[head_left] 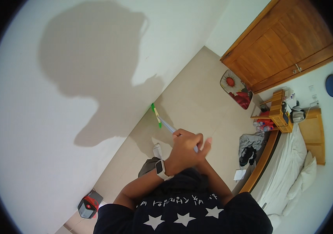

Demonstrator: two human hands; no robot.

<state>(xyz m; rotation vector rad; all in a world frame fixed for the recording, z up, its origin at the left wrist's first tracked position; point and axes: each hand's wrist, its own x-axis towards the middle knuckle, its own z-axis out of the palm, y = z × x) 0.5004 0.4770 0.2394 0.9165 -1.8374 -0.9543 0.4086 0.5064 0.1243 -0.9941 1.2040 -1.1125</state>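
Grey thin stick (167,125) squeezed in the left hand (184,151), green-and-yellow bar (156,115) ahead; can't tell if the right hand (205,149) grips.

The pale handle (166,124) looked smooth, like coated metal or plastic, above a green-ended head (156,112) of seeming plastic; the floor tiles (197,89) were smooth with, from where I stood, a faint sheen, and the wall (22,117) was matt. The door (279,41) was varnished wood, its lever (298,68) glossy metal; the bedsheet (281,171) was creased cloth, the kettle (298,116) polished metal, the bottles (266,128) clear plastic
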